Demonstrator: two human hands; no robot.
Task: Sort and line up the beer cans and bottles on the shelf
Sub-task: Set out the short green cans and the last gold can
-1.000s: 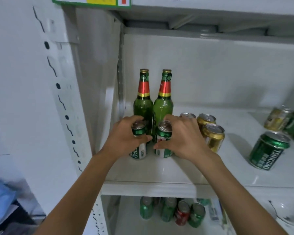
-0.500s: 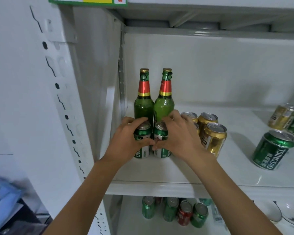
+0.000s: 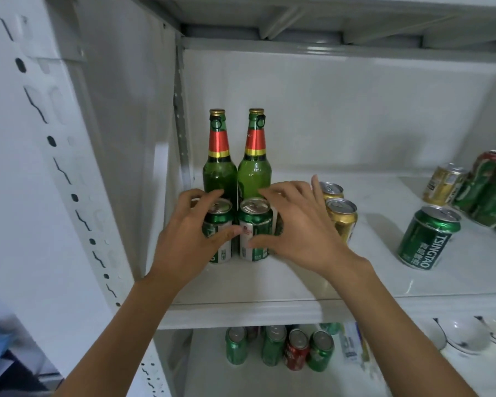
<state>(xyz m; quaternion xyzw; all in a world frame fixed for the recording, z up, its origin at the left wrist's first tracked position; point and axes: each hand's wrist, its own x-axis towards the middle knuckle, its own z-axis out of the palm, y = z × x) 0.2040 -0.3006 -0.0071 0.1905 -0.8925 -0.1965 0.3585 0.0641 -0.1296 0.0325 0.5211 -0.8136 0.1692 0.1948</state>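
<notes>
Two green beer bottles (image 3: pixel 219 173) (image 3: pixel 254 173) with red and gold neck bands stand side by side at the back left of the white shelf (image 3: pixel 269 287). Directly in front of them stand two green cans, touching each other. My left hand (image 3: pixel 184 245) grips the left green can (image 3: pixel 216 222), thumb in front and fingers over its far side. My right hand (image 3: pixel 295 230) has its fingers spread and raised beside the right green can (image 3: pixel 255 222), only the thumb touching its front. Two gold cans (image 3: pixel 342 216) (image 3: pixel 331 189) stand just right of my right hand.
A green Tsingtao can (image 3: pixel 427 239) stands alone to the right. At the far right sit another gold can (image 3: pixel 444 180) and tilted green cans (image 3: pixel 490 193). The lower shelf holds several cans (image 3: pixel 278 348) and white bowls (image 3: pixel 464 333). A perforated upright (image 3: pixel 78 196) bounds the left.
Both green cans have been pushed back against the bottles and together. My right hand's fingers have lifted off and spread; my left hand still holds its can.
</notes>
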